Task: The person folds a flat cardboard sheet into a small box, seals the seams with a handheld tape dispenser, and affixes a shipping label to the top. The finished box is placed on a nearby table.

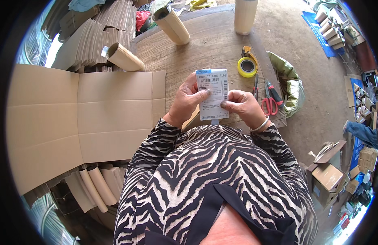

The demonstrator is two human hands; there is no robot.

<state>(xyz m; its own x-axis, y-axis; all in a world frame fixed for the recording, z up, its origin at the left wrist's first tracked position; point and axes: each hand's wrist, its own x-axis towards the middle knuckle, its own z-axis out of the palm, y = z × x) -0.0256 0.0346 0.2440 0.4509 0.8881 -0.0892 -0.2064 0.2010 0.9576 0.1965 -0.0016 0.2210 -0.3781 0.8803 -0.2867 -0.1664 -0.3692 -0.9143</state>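
Note:
A white printed shipping label (212, 101) is held upright between both hands, over the table edge nearest my body. My left hand (189, 99) pinches its left side, thumb on the printed face. On the lower right edge, my right hand (245, 107) grips it between thumb and fingers. Under the left hand, part of a cardboard piece (191, 118) shows, mostly hidden. Right of the hands lie red-handled scissors (269, 105), a red and black utility knife (275, 95), another slim tool (255, 85) and a yellow tape roll (247, 67) with an orange dispenser.
The wooden table (207, 46) bears upright cardboard tubes (173, 27). An unfolded cardboard sheet (115, 114) spans the left, near stacked cardboard (91, 43). A green-gold sack (291, 82) stands against the right edge. Boxes (326, 177) stand at lower right; another person's leg (362, 133) shows far right.

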